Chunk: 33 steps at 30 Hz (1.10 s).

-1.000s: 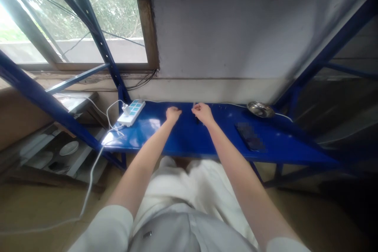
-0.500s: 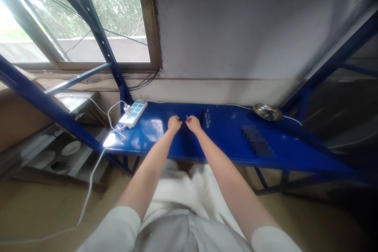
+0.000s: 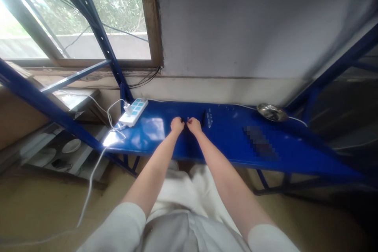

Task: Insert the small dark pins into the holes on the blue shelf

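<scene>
Over the blue table [image 3: 227, 141], my left hand [image 3: 177, 125] is closed in a pinch, with something small and dark at its fingertips that I cannot make out. Close beside it, my right hand [image 3: 194, 125] pinches a small clear piece [image 3: 188, 118]. The two sets of fingertips nearly meet; whether the held things touch cannot be told. Just right of my right hand lies a slim black object [image 3: 203, 117], like a pen. Several small clear pieces [image 3: 210, 118] lie in a row next to it.
A white power strip [image 3: 134, 113] with a plug and cable lies at the table's left end. Toward the right are a shiny metal bowl [image 3: 272, 112] and a blurred-out dark flat thing [image 3: 260, 143]. Tiny clear bits [image 3: 229, 108] lie near the back edge. Blue frame posts [image 3: 103, 43] rise beside the window.
My left hand has moved slightly right, closing the gap to my right hand. Both hands keep their pinch. The view has shifted a little.
</scene>
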Each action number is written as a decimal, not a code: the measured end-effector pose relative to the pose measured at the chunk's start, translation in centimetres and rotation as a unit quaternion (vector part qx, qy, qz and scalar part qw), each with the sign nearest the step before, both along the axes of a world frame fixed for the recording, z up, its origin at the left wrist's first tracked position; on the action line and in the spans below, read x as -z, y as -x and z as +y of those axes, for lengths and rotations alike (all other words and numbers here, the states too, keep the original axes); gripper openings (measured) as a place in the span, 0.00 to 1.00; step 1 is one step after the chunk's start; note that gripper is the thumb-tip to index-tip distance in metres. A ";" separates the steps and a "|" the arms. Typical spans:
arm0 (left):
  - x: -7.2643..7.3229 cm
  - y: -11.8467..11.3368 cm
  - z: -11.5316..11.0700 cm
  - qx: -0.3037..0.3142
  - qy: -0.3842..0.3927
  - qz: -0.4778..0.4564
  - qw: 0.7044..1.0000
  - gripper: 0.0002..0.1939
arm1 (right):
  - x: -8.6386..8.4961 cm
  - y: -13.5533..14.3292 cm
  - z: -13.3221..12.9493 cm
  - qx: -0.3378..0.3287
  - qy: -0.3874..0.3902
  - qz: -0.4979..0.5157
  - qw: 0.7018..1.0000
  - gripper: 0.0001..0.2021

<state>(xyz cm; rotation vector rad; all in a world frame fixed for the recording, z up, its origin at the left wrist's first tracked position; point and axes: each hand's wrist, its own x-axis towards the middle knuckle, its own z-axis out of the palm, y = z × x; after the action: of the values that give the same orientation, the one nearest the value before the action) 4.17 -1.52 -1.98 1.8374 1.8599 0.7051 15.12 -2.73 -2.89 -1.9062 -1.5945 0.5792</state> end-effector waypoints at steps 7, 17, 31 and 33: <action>0.3 0.4 -0.2 0.019 -0.007 0.005 1.000 0.16 | 0.2 -0.2 0.0 -0.005 0.004 -0.025 1.000 0.06; -0.4 2.5 -2.2 0.148 -0.131 0.118 0.973 0.25 | 0.8 0.1 -0.3 -0.008 -0.020 -0.065 0.998 0.13; -2.2 1.7 -1.0 0.091 -0.095 0.033 0.991 0.10 | -0.9 1.2 -0.7 0.023 -0.001 -0.048 0.999 0.07; -3.5 2.1 -0.5 0.051 -0.109 -0.056 0.991 0.09 | -1.6 0.8 -0.4 0.023 -0.011 -0.029 0.999 0.08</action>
<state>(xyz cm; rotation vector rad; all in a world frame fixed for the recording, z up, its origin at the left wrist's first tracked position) 2.11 -1.99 1.54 1.9661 1.6594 0.9875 14.29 -3.12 -1.26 -1.9550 -1.5805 0.4904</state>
